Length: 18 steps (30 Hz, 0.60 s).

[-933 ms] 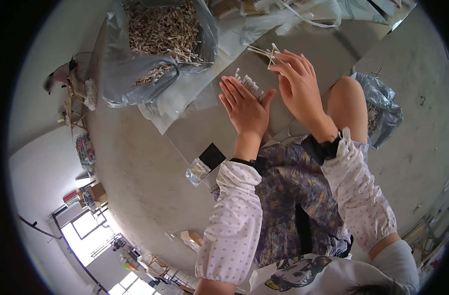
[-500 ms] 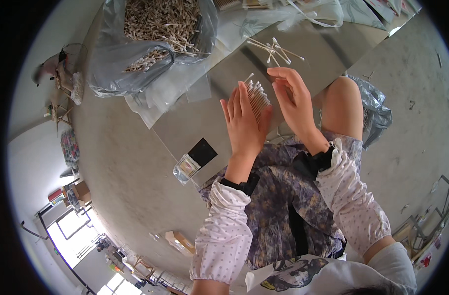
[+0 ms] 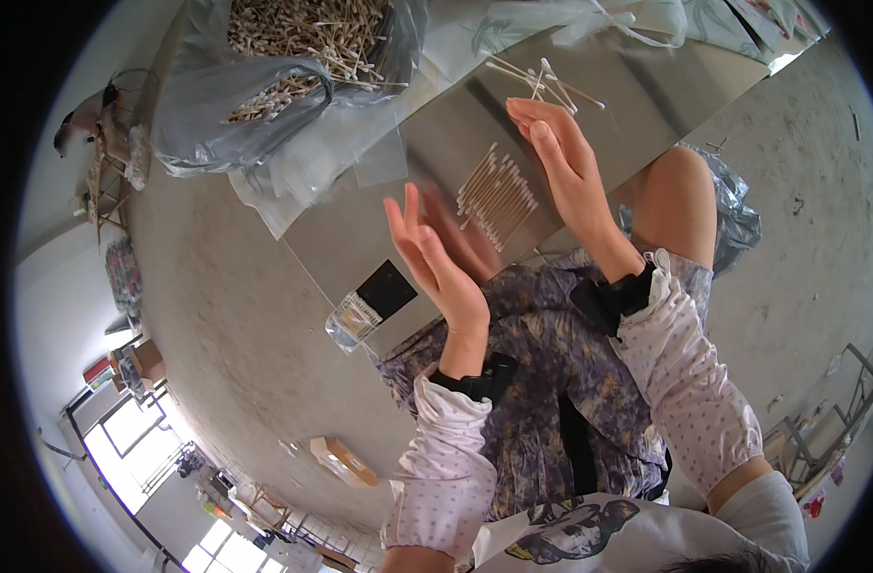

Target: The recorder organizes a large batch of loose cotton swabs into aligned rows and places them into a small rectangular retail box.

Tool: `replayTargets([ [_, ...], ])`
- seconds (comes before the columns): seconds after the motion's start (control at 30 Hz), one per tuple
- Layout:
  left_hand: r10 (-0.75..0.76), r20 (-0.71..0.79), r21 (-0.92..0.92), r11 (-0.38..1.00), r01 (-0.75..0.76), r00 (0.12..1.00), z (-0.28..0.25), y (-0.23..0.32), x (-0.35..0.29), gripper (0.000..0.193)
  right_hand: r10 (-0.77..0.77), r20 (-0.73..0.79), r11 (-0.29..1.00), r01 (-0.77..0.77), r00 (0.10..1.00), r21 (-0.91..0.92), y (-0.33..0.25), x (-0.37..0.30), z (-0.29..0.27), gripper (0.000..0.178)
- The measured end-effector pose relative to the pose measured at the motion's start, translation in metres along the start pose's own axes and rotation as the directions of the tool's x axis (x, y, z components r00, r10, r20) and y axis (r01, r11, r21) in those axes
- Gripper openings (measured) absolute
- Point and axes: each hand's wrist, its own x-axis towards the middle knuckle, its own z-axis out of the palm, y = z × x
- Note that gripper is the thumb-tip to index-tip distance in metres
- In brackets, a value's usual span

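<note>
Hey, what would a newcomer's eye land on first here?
Probably the heap of cotton swabs in the gray plastic bag, upper left. Next, the group of side-by-side swabs lying on the shiny table between the open left hand and open right hand.

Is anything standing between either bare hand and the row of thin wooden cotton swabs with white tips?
Nothing visible does. The row of white-tipped wooden swabs lies flat on the shiny grey metal tabletop, between the bare left hand and the bare right hand, with no object seen in either gap.
</note>
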Motion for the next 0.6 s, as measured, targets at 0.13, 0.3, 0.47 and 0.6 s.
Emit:
replayTargets([
  [0.13,-0.073,-0.067,-0.199,0.978,0.058,0.995,0.018,0.0,-0.013,0.07,-0.011,0.089,1.0,0.009,0.996,0.028,0.008,0.008,0.009,0.045],
  [0.3,-0.08,-0.089,-0.243,0.968,0.056,0.993,0.041,0.003,-0.006,0.07,0.044,0.141,0.997,-0.052,0.989,0.051,0.005,0.002,0.014,0.049],
  [0.47,-0.08,-0.054,-0.248,0.966,0.065,0.995,0.041,0.003,-0.001,0.073,0.014,0.093,0.996,-0.022,0.996,0.081,0.002,0.004,0.012,0.052],
  [0.6,-0.078,-0.029,-0.226,0.972,0.069,0.997,0.046,0.002,0.0,0.073,0.05,0.121,0.993,-0.063,0.991,0.102,0.004,0.0,0.012,0.053],
])
